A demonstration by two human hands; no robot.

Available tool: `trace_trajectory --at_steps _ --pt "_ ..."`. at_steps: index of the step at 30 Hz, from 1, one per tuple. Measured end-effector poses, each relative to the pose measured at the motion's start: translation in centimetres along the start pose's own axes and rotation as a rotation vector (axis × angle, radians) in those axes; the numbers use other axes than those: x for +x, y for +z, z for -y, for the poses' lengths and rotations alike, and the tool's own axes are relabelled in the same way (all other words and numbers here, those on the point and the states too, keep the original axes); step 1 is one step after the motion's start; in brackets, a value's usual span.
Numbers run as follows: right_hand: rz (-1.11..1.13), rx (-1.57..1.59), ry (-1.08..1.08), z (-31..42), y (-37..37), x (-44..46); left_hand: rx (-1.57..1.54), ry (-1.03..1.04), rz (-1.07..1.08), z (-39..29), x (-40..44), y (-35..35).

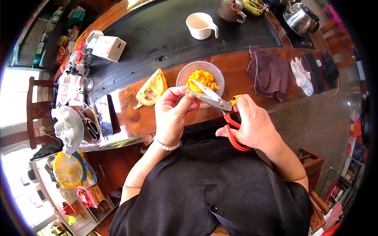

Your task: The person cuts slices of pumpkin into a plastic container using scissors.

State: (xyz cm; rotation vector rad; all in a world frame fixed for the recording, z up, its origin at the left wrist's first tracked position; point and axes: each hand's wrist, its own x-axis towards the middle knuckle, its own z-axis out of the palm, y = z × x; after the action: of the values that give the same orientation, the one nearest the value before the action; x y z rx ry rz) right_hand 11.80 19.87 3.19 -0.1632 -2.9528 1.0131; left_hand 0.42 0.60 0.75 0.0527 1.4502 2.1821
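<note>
My right hand [254,124] grips a pair of scissors [214,102] with red handles, its blades parted and pointing left over a clear round bowl [180,74]. A small yellow part shows beside the right fingers; I cannot tell what it is. My left hand [175,108], with a beaded bracelet [167,146] at the wrist, is closed at the blade tips, thumb against fingers. Anything pinched there is hidden. Orange chopped chunks [202,76] lie in the bowl. Left of it, a yellow-orange wedge [152,89], apparently pumpkin, rests on the wooden table.
A white cup [201,25] and a brown pot [231,11] stand on the dark tray [165,39]. On the right are a brown cloth [268,70], white gloves [302,76] and a kettle [300,17]. At left are a tablet [106,114] and a white box [109,48].
</note>
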Motion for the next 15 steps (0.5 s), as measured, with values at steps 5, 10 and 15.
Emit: trace_trajectory --at_steps 5,10,15 --pt "0.036 -0.02 0.021 -0.3 -0.2 0.0 0.12 0.056 -0.022 -0.3 -0.4 0.5" --pt "0.009 -0.017 0.02 -0.8 0.2 -0.1 0.16 0.041 -0.027 -0.5 -0.5 0.3" --pt "0.014 -0.01 0.01 -1.2 0.6 -0.3 0.151 0.0 -0.012 -0.6 -0.2 0.3"
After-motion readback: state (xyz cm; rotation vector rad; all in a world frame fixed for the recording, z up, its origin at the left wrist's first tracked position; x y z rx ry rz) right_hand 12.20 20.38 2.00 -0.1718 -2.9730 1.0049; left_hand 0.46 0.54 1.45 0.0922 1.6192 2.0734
